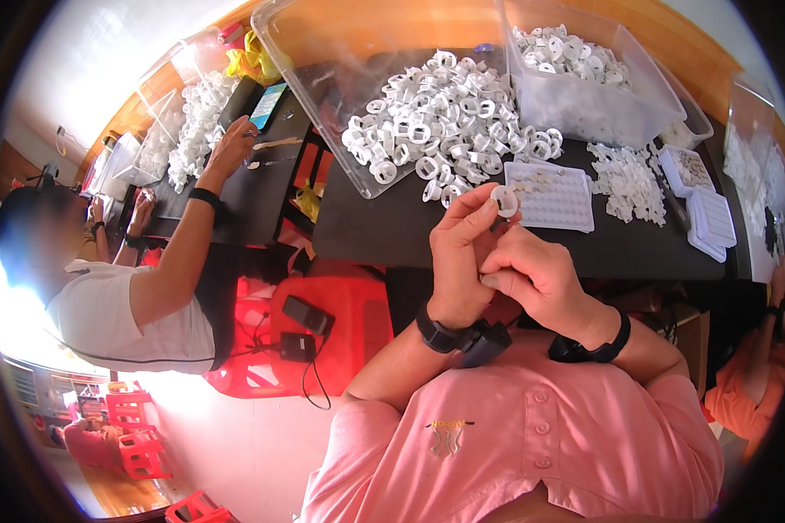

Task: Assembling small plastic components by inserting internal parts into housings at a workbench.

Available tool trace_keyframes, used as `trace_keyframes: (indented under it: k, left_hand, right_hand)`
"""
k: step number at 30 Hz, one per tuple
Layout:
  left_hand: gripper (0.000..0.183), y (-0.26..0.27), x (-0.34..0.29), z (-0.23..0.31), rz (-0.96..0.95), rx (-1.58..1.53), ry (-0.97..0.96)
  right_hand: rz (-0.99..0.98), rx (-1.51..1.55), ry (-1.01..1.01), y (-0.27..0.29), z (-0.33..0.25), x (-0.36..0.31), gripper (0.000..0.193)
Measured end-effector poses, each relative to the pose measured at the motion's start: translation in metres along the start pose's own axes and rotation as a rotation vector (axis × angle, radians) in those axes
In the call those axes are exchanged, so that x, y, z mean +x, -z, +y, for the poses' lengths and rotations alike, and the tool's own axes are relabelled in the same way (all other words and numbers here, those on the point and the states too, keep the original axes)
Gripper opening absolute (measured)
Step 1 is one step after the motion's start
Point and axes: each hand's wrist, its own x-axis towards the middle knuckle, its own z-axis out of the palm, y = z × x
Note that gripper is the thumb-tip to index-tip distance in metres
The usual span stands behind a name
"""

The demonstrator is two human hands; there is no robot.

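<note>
Between the thumb and fingers of my left hand [459, 253] is a white plastic ring [507, 202], raised above the dark table's front edge. My right hand [539, 268] is closed against the left one, its thumb and fingers pressed together; whatever they pinch, if anything, is hidden. Just beyond the ring lies a white grid tray [560, 209] with small round pieces on its far part. Farther off, a large heap of similar white rings [445, 113] spills from a clear tub [290, 78] lying on its side.
Right of the grid tray is a pile of small white parts [628, 181], beside small white boxes [711, 218]. A translucent bin [597, 113] of white pieces stands behind. At left, a co-worker [139, 305] sits at another table; a red stool [336, 322] holds black devices.
</note>
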Motion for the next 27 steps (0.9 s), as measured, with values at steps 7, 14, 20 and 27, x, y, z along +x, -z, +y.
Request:
trace_keyframes:
  k: [7, 14, 20, 27]
  left_hand:
    - [0.025, 0.011, 0.002, -0.003, -0.001, 0.004, 0.025]
    - [0.024, 0.025, 0.004, -0.008, -0.058, -0.013, 0.036]
    - [0.023, 0.03, 0.007, -0.009, -0.135, -0.082, 0.073]
    - [0.022, 0.026, 0.015, -0.003, -0.106, -0.018, 0.08]
  right_hand:
    - [-0.059, 0.009, -0.054, -0.004, 0.005, 0.0, 0.018]
    - [-0.036, -0.1, -0.035, -0.013, 0.009, -0.002, 0.019]
    - [-0.033, -0.14, -0.045, -0.016, 0.009, -0.002, 0.019]
    - [-0.061, -0.252, 0.052, -0.018, 0.019, 0.002, 0.025]
